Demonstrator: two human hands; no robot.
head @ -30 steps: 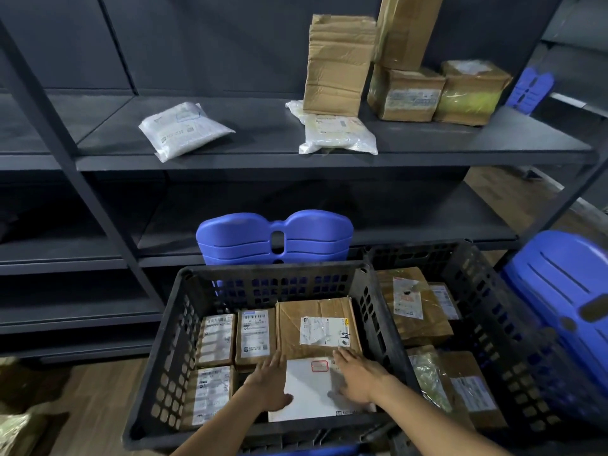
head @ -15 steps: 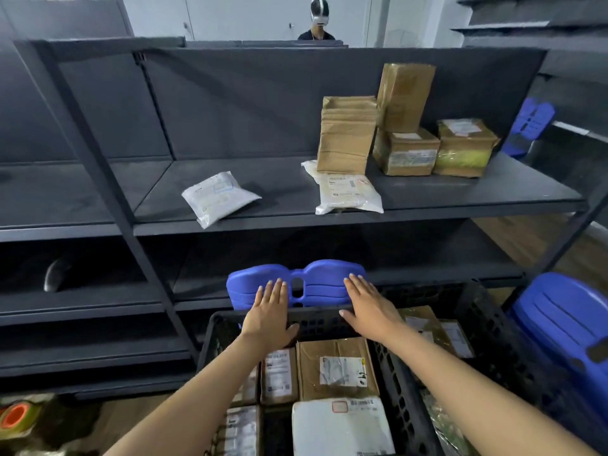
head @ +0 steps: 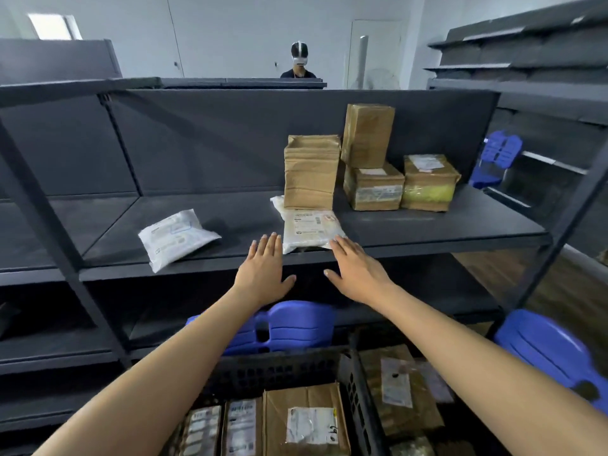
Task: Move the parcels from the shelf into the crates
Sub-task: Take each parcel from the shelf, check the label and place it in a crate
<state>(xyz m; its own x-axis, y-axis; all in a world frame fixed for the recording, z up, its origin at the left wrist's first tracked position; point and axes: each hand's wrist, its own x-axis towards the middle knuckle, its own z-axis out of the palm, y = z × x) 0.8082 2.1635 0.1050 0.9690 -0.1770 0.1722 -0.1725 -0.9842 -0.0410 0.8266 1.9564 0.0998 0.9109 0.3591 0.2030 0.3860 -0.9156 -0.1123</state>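
My L hand (head: 263,274) and R hand (head: 357,271), fingers straight and flat, holding nothing, flank a white poly mailer (head: 312,230) at the shelf (head: 427,230) front edge; R fingertips at its corner.

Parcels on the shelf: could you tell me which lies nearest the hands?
The white bag beyond the left hand and right hand; the other white bag lies further left, boxes behind.

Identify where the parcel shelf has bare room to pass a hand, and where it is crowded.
Bare board lies between the left white bag and the middle white bag, left of the left bag to the post, and along the front edge before the brown boxes. The back right, where those boxes cluster, is crowded.
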